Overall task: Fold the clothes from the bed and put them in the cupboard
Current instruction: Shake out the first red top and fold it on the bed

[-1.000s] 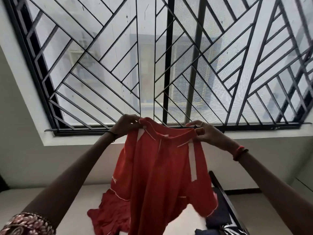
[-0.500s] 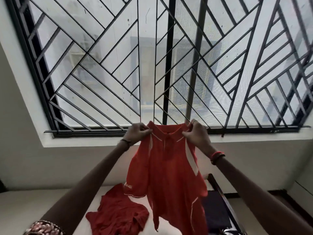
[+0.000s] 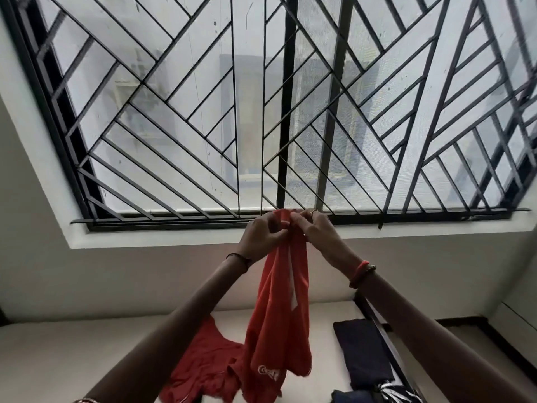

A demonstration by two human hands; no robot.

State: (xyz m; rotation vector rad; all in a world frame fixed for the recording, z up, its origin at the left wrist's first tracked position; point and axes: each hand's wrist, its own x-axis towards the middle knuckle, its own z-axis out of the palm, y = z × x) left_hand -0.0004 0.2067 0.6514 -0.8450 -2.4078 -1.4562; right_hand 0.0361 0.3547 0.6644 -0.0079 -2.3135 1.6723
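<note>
The left hand (image 3: 263, 237) and right hand (image 3: 318, 231), apart half a second ago, now meet at frame centre. Both pinch the top edge of the red garment (image 3: 279, 315). Once spread wide, it hangs doubled into a narrow, smooth strip with white stripes over the pale bed (image 3: 58, 359). A crumpled red cloth (image 3: 200, 365) lies lower left and a dark folded cloth (image 3: 360, 356) lower right.

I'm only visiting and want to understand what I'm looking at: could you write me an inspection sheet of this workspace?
Surface: pale bed.
Job's things: red garment held up, hanging; second red garment crumpled on bed; dark clothes at right.
Clutter: striped cloth at bottom edge.
Grips: left hand and right hand pinch the held garment's top, close together.
Cables: nothing seen.
Surroundings: barred window, white wall.
</note>
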